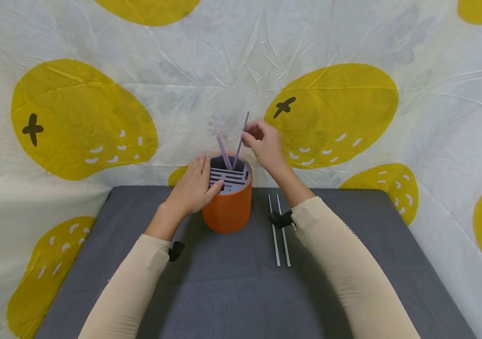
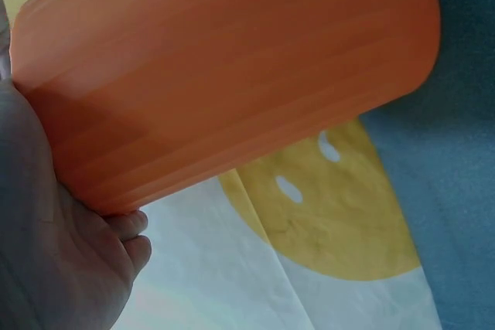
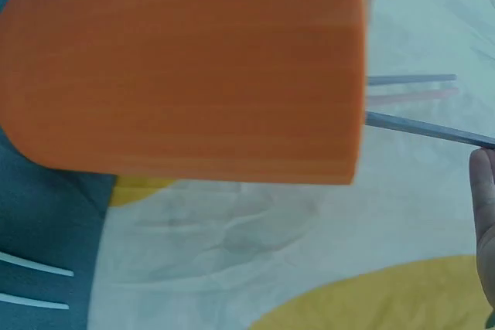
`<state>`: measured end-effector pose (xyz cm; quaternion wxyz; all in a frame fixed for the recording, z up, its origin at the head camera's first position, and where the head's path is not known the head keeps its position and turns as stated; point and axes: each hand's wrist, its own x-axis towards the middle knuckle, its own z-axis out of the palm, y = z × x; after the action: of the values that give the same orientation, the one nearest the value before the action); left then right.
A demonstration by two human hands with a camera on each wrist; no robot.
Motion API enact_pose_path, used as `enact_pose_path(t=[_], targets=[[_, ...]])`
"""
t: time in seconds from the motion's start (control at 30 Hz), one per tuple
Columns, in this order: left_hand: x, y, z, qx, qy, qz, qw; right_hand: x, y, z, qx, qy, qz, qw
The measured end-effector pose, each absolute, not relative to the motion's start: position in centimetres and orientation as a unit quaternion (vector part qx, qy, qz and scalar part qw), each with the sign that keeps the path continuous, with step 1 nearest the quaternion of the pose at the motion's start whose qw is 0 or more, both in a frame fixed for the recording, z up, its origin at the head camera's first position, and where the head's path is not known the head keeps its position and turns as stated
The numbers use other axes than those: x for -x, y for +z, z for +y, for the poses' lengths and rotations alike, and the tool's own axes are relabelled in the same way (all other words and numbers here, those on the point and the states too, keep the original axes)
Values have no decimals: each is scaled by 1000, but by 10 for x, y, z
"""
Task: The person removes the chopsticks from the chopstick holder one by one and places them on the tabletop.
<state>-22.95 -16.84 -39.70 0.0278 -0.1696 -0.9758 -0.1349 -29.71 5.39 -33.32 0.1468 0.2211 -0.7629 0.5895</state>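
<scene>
An orange utensil holder (image 1: pixel 226 214) with a grey slotted top (image 1: pixel 236 181) stands on the dark table. My left hand (image 1: pixel 191 186) holds its left side, fingers along the outside and thumb over the top. Above it, my right hand (image 1: pixel 265 143) pinches a slim grey chopstick (image 1: pixel 238 151) near its upper end. The chopstick's lower end is inside the open rear compartment. Other thin sticks (image 1: pixel 223 147), looking like chopsticks, lean left in that compartment. In the right wrist view, the held chopstick (image 3: pixel 425 128) slants out past the holder's rim; the holder hides its lower part.
Two pale chopsticks (image 1: pixel 281 238) lie side by side on the table, right of the holder and partly under the right wrist. A dark grey cloth (image 1: pixel 224 301) covers the table. Behind hangs a white sheet (image 1: pixel 207 108) with yellow fruit shapes.
</scene>
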Motion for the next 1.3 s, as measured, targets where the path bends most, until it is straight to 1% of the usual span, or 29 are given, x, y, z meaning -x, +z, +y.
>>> enact_pose_path(t=[0.17, 0.5, 0.77, 1.0, 1.3], targets=[[229, -397, -169, 168, -132, -977, 27, 293, -322, 62, -227, 625, -725, 181], [229, -397, -168, 168, -129, -977, 15, 277, -298, 90, -250, 695, -642, 208], [229, -398, -168, 167, -131, -977, 14, 266, -289, 117, -224, 738, -601, 209], [230, -399, -168, 168, -131, -977, 16, 257, -297, 145, -205, 722, -625, 215], [232, -402, -171, 167, -131, -977, 20, 259, -329, 183, -182, 693, -668, 200]])
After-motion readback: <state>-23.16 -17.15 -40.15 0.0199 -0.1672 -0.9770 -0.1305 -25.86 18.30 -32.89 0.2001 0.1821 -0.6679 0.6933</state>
